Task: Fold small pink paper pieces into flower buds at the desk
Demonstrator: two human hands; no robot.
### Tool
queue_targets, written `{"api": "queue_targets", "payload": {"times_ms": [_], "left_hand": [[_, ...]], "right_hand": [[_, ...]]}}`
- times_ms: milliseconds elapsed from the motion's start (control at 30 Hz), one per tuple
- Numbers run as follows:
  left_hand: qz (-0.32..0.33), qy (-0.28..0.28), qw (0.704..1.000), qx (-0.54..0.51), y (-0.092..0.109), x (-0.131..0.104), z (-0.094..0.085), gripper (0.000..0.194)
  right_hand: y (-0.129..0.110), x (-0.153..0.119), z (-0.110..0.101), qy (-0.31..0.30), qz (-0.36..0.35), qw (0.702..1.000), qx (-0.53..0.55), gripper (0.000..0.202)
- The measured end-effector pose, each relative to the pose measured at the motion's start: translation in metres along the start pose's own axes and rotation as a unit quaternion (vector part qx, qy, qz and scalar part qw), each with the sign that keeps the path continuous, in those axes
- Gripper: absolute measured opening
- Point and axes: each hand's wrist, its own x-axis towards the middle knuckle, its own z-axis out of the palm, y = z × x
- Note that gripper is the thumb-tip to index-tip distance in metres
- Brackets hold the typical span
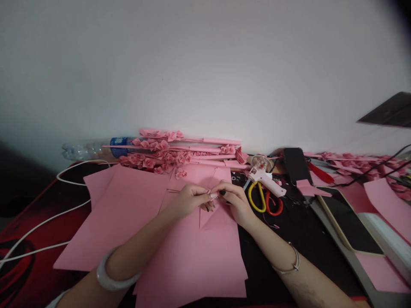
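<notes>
My left hand (194, 197) and my right hand (233, 200) meet above the pink paper sheets (192, 256) in the middle of the table. Fingers of both hands are pinched together around a small pink piece, mostly hidden between the fingertips. Beneath them lies a smaller folded pink sheet (216, 219). A thin dark stick shows just left of my left fingers. More large pink sheets (125, 214) spread out beside my left forearm.
Pink paper flowers (180, 158) lie along the wall near a plastic bottle (118, 146). Right of my right hand are scissors (273, 204) and a glue gun (268, 182). Farther right lie a phone (349, 220) and a dark object (296, 164). A white cable (41, 222) loops at left.
</notes>
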Motion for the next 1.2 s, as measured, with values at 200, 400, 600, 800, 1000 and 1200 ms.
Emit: {"api": "queue_targets", "payload": {"times_ms": [200,400,600,800,1000,1200], "left_hand": [[-0.003,0.000,1.000,-0.024,-0.002,0.001,-0.002,0.027],[0.012,0.000,1.000,-0.014,-0.003,0.002,-0.002,0.026],[0.020,-0.005,1.000,-0.018,0.000,0.002,-0.001,0.025],[0.015,-0.017,1.000,-0.003,0.005,-0.001,0.003,0.028],[0.028,-0.024,0.998,0.051,0.002,-0.003,0.004,0.029],[0.023,-0.041,0.996,0.072,-0.003,-0.002,0.002,0.022]], "right_hand": [[-0.007,0.002,-0.002,0.001,-0.072,0.995,-0.066,0.024],[-0.011,0.002,0.000,-0.003,-0.084,0.992,-0.092,0.028],[-0.008,0.003,-0.001,0.000,-0.091,0.992,-0.083,0.029],[-0.005,0.003,-0.001,0.011,-0.059,0.996,-0.065,0.035],[-0.004,0.002,0.005,0.079,0.006,0.996,-0.028,0.019],[-0.003,0.004,0.002,-0.053,0.004,0.983,-0.177,0.031]]}}
